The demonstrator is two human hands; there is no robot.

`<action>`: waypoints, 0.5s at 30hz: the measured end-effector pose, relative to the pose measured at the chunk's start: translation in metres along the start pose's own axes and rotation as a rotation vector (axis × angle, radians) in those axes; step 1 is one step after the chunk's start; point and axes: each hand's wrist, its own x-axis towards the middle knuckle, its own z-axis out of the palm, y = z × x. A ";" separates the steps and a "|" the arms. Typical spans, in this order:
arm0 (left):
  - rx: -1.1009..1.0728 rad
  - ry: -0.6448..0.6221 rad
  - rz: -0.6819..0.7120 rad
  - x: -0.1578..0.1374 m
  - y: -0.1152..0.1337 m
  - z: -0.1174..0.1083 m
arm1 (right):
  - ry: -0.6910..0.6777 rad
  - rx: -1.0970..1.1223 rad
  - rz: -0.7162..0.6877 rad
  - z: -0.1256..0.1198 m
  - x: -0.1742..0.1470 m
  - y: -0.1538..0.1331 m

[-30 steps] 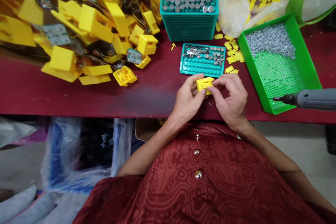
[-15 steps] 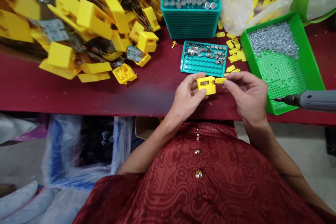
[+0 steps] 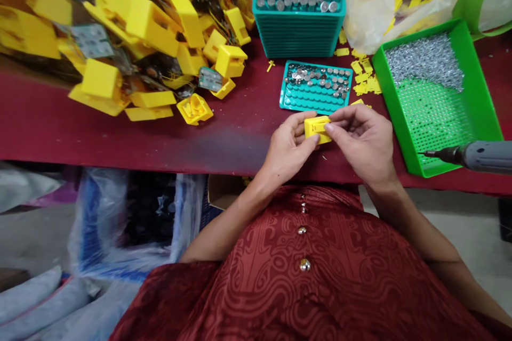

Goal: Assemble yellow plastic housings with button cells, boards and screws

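Observation:
My left hand (image 3: pixel 291 141) is closed around a small yellow plastic housing (image 3: pixel 325 137), held just above the front of the table. Between the thumb and fingers of my right hand (image 3: pixel 366 138) is a flat yellow battery cover (image 3: pixel 319 127), which lies against the housing's face over the slot. Whether it is seated there I cannot tell, as the right fingertips hide one end. Just beyond my hands lies a teal tray (image 3: pixel 310 104) partly filled with button cells (image 3: pixel 328 84). Several more yellow covers (image 3: pixel 366 75) are scattered to its right.
At the left is a heap of yellow housings (image 3: pixel 152 21) with wires and circuit boards. Stacked teal trays (image 3: pixel 300 34) stand at the back. A green basket (image 3: pixel 482 101) of screws (image 3: pixel 426 58) is at the right, with a screwdriver (image 3: pixel 480 156) jutting over its front.
My right hand has moved left, bringing the cover from beside the housing onto its face. The metal contacts seen in the slot earlier are now covered. The view has shifted slightly.

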 end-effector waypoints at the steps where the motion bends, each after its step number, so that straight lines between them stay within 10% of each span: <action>1: 0.010 -0.002 0.008 0.000 -0.001 0.000 | -0.009 -0.019 0.003 0.001 0.001 0.001; 15: 0.350 0.088 0.209 -0.006 0.004 -0.005 | -0.061 -0.200 -0.103 0.001 0.002 -0.013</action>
